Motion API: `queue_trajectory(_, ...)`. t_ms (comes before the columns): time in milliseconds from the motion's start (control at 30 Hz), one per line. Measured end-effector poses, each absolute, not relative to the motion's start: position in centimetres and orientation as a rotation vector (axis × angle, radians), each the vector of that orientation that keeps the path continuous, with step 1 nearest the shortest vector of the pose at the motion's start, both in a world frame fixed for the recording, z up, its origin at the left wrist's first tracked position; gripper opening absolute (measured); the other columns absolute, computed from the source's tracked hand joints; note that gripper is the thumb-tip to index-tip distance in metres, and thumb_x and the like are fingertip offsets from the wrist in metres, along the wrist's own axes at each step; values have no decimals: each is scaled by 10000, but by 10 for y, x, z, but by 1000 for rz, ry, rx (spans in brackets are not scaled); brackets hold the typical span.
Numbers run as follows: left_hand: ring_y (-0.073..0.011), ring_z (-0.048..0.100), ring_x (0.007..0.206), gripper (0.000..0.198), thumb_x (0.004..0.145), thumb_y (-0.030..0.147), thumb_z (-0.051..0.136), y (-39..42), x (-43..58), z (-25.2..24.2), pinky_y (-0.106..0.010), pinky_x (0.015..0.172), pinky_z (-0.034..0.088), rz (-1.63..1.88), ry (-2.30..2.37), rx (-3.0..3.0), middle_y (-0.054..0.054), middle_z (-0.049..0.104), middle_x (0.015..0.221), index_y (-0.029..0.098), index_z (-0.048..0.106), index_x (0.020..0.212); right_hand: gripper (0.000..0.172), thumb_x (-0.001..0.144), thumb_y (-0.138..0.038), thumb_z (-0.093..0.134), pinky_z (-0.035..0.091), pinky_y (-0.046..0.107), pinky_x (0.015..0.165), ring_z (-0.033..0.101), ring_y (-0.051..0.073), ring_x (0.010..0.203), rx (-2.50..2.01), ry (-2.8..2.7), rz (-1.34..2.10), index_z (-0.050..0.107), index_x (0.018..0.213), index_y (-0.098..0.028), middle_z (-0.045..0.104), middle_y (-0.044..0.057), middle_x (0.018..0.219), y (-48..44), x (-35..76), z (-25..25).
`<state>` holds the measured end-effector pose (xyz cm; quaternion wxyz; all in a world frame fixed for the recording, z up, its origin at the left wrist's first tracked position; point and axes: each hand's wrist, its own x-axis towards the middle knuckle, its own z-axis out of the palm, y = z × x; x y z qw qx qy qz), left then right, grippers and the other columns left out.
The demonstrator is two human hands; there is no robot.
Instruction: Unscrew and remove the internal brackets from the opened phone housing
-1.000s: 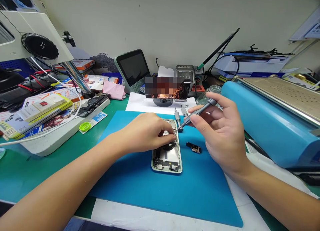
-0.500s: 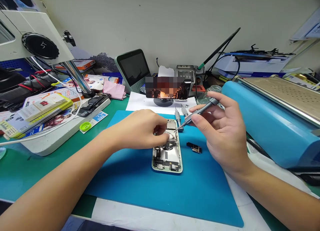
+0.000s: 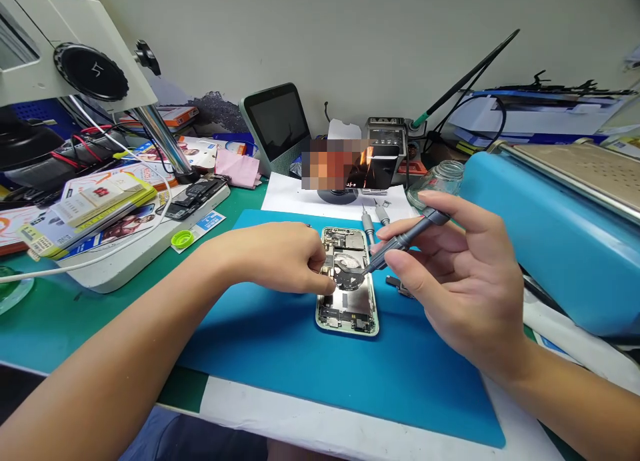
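Note:
An opened smartphone [image 3: 345, 302] lies on the blue mat [image 3: 280, 374], its inner boards and a round dark coil [image 3: 349, 279] showing. My left hand [image 3: 280, 258] reaches over the phone's left edge with curled fingers, thumb tip beside the coil. What its fingers pinch, if anything, is hidden. My right hand [image 3: 465, 274] grips a grey precision screwdriver [image 3: 406, 238] slantwise, its tip over the coil's right side. Partly behind this hand lies a small black phone part [image 3: 397, 285]. Two more grey screwdrivers [image 3: 369, 224] rest behind the phone.
A propped phone [image 3: 383, 164] and smart display [image 3: 275, 128] stand at the back. A glass jar [image 3: 440, 178] and large blue machine [image 3: 545, 241] occupy the right. A microscope [image 3: 75, 54] overhangs boxes [image 3: 95, 208] at left. A soldering iron [image 3: 463, 84] leans behind.
The view has shifted, so the scene sits further right. My left thumb has moved to the phone's left side, uncovering more of the coil. The screwdriver tip has moved down towards the coil.

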<state>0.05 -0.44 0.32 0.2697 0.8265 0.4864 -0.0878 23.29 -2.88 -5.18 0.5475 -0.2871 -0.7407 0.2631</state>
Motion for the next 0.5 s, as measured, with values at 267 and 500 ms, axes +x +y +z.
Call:
queue_trajectory(267, -163, 464, 503, 490, 870, 638, 623, -5, 0, 1, -339, 479, 270, -321, 1286, 2229, 15, 546, 557, 232, 538, 610, 671, 943, -25, 681, 704, 250, 847, 769, 151, 999, -573, -1934, 681, 521, 1486, -386, 713, 15, 1126, -42, 229, -53)
queue_trajectory(500, -159, 406, 503, 541, 859, 655, 635, -6, 3, 0, -343, 471, 260, -343, 1269, 2240, 20, 502, 530, 228, 458, 577, 673, 950, -42, 678, 706, 261, 842, 763, 158, 1051, -540, -2018, 663, 492, 1504, -374, 701, 30, 1191, -39, 229, -61)
